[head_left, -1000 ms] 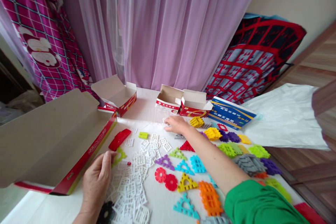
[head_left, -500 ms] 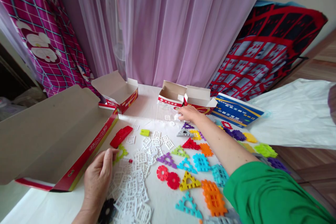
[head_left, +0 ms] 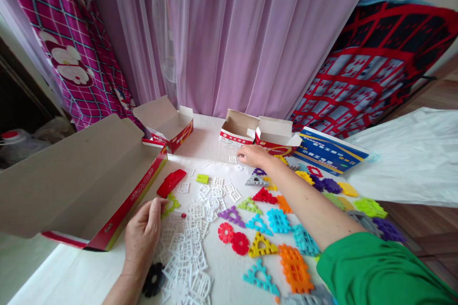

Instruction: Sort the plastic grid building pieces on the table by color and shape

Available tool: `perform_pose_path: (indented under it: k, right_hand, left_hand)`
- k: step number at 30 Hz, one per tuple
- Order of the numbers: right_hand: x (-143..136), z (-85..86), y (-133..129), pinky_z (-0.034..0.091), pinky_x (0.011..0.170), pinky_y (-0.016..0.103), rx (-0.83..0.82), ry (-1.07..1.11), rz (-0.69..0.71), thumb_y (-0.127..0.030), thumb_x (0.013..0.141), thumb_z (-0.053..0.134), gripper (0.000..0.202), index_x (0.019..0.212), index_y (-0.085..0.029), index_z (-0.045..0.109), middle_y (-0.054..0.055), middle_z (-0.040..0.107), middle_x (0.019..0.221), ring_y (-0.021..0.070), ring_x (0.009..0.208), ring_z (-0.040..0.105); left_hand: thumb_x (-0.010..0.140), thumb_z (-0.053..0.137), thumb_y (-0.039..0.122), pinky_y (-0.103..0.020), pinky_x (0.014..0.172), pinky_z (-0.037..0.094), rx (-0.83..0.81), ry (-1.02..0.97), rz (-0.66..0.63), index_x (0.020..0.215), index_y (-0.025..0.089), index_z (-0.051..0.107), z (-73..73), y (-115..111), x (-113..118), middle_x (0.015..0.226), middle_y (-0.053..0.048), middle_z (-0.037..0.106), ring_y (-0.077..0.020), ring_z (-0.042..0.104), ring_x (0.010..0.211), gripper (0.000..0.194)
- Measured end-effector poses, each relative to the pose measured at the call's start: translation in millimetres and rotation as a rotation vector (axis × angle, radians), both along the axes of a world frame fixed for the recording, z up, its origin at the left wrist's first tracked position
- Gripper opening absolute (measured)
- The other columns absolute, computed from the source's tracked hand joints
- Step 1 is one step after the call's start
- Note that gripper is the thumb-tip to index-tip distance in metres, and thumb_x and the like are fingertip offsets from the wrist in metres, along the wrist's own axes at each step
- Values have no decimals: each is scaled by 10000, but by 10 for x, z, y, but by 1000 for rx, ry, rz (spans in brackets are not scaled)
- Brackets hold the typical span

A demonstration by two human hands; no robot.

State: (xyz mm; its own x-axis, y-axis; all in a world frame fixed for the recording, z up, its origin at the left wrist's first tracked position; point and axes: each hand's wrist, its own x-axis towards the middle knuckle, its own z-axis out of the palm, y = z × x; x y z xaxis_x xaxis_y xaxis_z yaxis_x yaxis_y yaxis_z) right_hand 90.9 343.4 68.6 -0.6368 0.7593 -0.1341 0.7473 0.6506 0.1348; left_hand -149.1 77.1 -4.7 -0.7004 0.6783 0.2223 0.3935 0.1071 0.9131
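Observation:
My left hand [head_left: 145,223] rests at the left with its fingers curled together, thumb uppermost. Its fingertips meet the edge of a lime-green toothed plastic piece [head_left: 172,204]; whether they hold it or anything else is hidden. Beside it spreads a heap of small white window-shaped pieces [head_left: 189,248]. Far across the table, my right hand [head_left: 255,156] reaches down in front of the small boxes, fingers bent together. What lies under them is covered. Just left of these fingertips is a single white window piece [head_left: 233,159], and a small white flower-shaped piece [head_left: 240,167] lies nearer me.
A large open box [head_left: 121,209] stands at the left, a red open box [head_left: 179,136] behind it. Two small boxes [head_left: 236,139] and a blue printed box [head_left: 329,152] line the back. Colourful interlocking pieces [head_left: 279,220] cover the right side, under my right arm.
My right hand has shifted a little left and now covers the white piece that was visible at its fingertips. My left hand stays beside the green piece. The view has turned slightly left.

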Motion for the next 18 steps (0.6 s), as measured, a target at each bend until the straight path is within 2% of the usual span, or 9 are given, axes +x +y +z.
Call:
perform_pose_path:
  k: [3, 7, 11, 14, 18]
  right_hand:
    - [-181, -42, -111, 452, 818, 297, -48, 9, 92, -256, 850, 527, 295, 1052, -309, 736, 10, 716, 1127, 216, 1040, 626]
    - [-249, -107, -213, 451, 830, 300, -105, -10, 76, -190, 838, 526, 328, 1066, -287, 740, 30, 714, 1129, 222, 1041, 629]
    - [-231, -172, -385, 440, 836, 273, -209, 47, 246, -164, 824, 544, 407, 1177, -313, 683, 15, 682, 1158, 195, 1033, 622]
    - [-252, -204, -510, 440, 811, 270, -258, 65, 336, -196, 821, 578, 454, 1249, -340, 632, 18, 644, 1178, 190, 1008, 617]
    - [-283, -210, -550, 430, 762, 271, -261, 41, 330, -300, 831, 627, 359, 1189, -292, 652, 31, 643, 1137, 197, 966, 614]
  left_hand:
    - [794, 518, 594, -239, 590, 520, 12, -22, 4, 724, 185, 727, -2, -1, 5, 701, -45, 717, -176, 653, 631, 465]
    - [798, 522, 590, -238, 590, 513, 12, -48, 5, 744, 182, 733, -41, 3, 3, 705, -44, 716, -174, 652, 636, 463]
    - [801, 524, 587, -244, 611, 512, 16, -66, -7, 767, 182, 736, -65, 9, -4, 727, -46, 720, -177, 653, 653, 458]
    - [798, 523, 587, -247, 620, 511, 16, -72, -6, 765, 182, 735, -62, 5, -6, 730, -46, 719, -180, 654, 661, 458]
    - [799, 521, 588, -241, 620, 505, 2, -66, -1, 768, 183, 735, -59, -1, -3, 726, -42, 715, -176, 653, 662, 459]
